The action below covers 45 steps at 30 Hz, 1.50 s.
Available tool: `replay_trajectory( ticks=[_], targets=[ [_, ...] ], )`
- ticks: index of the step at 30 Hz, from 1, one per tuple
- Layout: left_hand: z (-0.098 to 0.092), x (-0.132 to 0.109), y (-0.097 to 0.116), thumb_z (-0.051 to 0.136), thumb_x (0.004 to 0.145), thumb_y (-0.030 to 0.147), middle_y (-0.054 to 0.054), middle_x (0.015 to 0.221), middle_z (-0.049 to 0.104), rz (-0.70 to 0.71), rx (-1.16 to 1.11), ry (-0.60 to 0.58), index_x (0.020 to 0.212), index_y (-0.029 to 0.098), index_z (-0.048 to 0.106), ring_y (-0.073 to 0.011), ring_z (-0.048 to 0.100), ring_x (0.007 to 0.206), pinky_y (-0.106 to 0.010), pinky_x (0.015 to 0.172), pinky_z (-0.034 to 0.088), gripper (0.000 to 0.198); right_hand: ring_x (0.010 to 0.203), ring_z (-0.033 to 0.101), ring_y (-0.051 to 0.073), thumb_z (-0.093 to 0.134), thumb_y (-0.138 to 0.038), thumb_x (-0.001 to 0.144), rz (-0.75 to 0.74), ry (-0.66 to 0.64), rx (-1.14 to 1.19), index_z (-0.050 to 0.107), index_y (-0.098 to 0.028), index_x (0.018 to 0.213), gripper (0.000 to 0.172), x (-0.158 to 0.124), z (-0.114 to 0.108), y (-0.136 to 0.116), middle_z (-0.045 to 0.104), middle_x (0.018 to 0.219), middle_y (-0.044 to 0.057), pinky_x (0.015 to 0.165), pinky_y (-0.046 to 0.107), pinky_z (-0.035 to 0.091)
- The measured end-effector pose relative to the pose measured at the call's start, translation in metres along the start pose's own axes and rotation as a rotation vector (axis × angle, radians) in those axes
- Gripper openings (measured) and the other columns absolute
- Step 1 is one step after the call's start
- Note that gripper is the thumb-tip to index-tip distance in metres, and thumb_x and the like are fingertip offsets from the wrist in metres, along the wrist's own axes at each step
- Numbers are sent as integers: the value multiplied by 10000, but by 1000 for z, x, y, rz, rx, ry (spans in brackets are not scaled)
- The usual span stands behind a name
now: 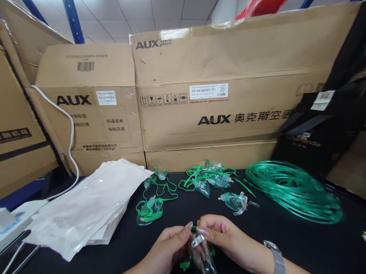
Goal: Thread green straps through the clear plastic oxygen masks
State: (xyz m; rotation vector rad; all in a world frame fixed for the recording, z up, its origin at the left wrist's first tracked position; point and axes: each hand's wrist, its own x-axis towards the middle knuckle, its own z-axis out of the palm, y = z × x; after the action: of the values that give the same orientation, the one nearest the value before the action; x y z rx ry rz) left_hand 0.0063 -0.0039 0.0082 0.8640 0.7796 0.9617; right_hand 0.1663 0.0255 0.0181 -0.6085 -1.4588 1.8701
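Observation:
A clear oxygen mask [204,260] with a metal nose strip [197,240] is between my hands at the bottom centre. My left hand [172,248] is closed in a pinch at its upper edge. From the other side, my right hand [221,235] pinches the same edge with thumb and fingers. Bits of green strap [185,265] show beside the mask and between the fingertips. Beyond my hands lie a mask with a bundled green strap [150,210], a mask without a visible strap [235,200] and a pile of masks with tangled green straps [214,178].
A coil of green tubing [293,190] lies at right. White plastic bags [88,203] are stacked at left, near a white power strip [10,228] with a cable. Cardboard boxes [170,133] wall off the back of the black table. A black bag [318,138] stands at right.

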Motion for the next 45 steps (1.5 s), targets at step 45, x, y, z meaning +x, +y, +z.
replay_trajectory(
  ticks=[45],
  targets=[
    [-2, -2, 12, 618, 736, 298, 13, 624, 538, 84, 41, -80, 663, 145, 525, -106, 453, 592, -214, 576, 304, 193, 517, 480, 81, 618, -384, 732, 31, 116, 119, 554, -110, 592, 314, 0, 4, -5, 554, 550, -8, 562, 222, 350]
  ],
)
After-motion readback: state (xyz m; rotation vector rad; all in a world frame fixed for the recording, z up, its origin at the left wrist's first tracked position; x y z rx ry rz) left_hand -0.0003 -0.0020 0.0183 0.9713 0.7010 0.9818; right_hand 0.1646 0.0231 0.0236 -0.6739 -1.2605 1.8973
